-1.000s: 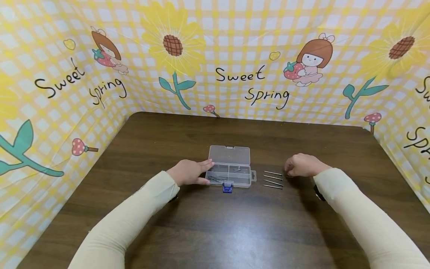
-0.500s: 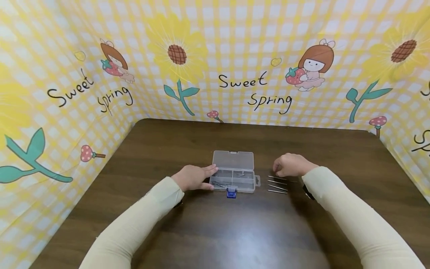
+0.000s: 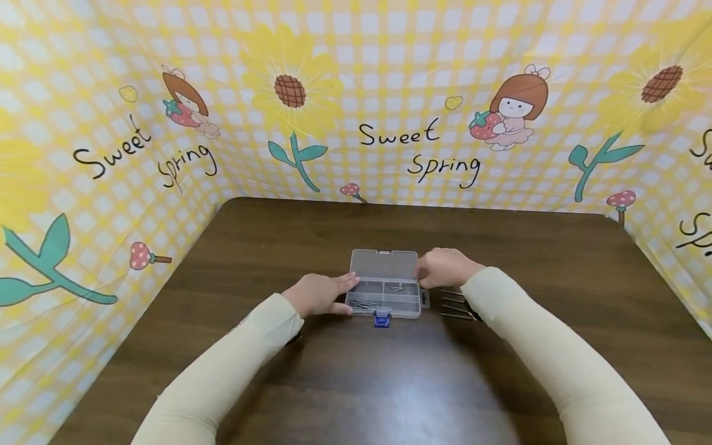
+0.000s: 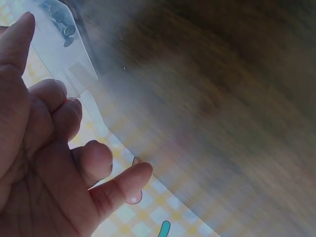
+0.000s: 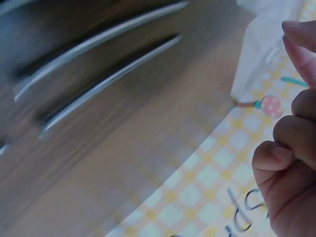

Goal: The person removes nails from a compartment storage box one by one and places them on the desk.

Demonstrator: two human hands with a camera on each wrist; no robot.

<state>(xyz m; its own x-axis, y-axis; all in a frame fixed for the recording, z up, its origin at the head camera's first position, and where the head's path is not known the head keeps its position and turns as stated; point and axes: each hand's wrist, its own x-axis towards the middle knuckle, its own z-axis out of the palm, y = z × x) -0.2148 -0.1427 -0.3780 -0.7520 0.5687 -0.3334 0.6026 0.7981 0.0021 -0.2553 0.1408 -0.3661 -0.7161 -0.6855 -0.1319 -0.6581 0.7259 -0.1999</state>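
Possibly the likeliest slip is at the raised clear plastic lid (image 3: 382,264), where the right hand (image 3: 446,267), fingers curled and tips close together on something or nothing, I cannot tell which, could knock the edge and jolt the clear plastic compartment box (image 3: 402,303). The left hand (image 3: 318,293) spreads thumb and fingers against the box's left end, so too light a touch there might let it slide. Just right of the box, slim silver nails (image 3: 456,316) lie on the brown wood-grain table (image 3: 334,383), where a low right wrist could scatter them
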